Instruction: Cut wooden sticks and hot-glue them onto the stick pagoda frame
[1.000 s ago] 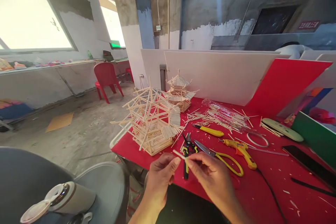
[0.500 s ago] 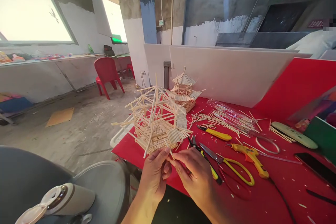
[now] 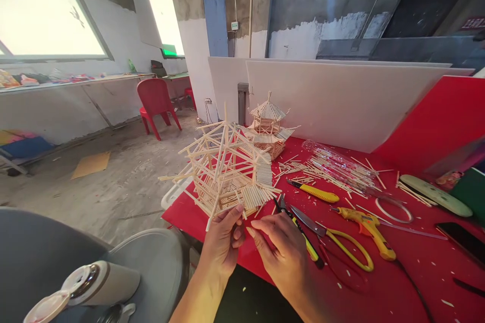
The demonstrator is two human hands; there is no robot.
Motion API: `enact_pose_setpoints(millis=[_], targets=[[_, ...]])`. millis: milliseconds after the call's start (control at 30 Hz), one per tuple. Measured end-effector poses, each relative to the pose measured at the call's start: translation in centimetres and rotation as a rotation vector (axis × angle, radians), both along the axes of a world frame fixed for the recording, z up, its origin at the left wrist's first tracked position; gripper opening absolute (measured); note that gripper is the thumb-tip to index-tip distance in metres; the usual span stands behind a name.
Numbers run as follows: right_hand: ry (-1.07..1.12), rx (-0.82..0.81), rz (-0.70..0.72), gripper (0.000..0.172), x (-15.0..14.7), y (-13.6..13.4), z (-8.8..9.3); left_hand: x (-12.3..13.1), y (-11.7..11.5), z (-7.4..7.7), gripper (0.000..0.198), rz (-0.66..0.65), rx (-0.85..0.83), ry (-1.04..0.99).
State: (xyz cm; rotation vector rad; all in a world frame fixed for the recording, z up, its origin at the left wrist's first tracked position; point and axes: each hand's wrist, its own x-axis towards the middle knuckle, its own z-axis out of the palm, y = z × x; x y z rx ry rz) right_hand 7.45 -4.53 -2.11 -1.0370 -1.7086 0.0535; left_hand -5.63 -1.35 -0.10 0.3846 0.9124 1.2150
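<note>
In the head view my left hand (image 3: 223, 237) pinches a short, thin wooden stick (image 3: 243, 213) between thumb and forefinger, right at the front of an open pavilion-like frame of wooden sticks (image 3: 226, 159). My right hand (image 3: 282, 245) is just to the right, its thumb and curled forefinger close together; whether anything small is between them cannot be seen. A small gap parts the two hands. Part of the frame's lower roof is covered with sticks laid side by side. Behind it stands a finished-looking stick pavilion (image 3: 268, 126) with a pointed roof.
Right of my hands on the red table (image 3: 409, 282) lie pliers (image 3: 308, 246), scissors (image 3: 348, 248), a utility knife (image 3: 318, 193) and a yellow glue gun (image 3: 366, 227). Loose sticks (image 3: 341, 169) and a phone (image 3: 460, 242) lie farther off. A bottle (image 3: 108, 282) rests on a grey stool (image 3: 162, 262).
My right fingers have come away from the stick and sit slightly apart from my left hand, which keeps hold of it. The view has shifted slightly.
</note>
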Motion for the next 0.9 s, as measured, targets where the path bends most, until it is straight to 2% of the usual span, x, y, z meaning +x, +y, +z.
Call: enact_pose_setpoints(millis=[400,733,900], targets=[[0.007,-0.052,0.018,0.012,0.3,-0.2,-0.1,0.9,0.8,0.3,0.043,0.107,-0.010,0.143],[0.027,-0.058,0.034,0.013,0.4,-0.1,-0.3,1.1,1.0,0.5,0.041,0.129,0.015,0.177],[-0.004,0.013,-0.062,0.014,-0.1,1.0,-0.1,0.9,1.1,0.4,0.039,0.126,0.019,0.169]])
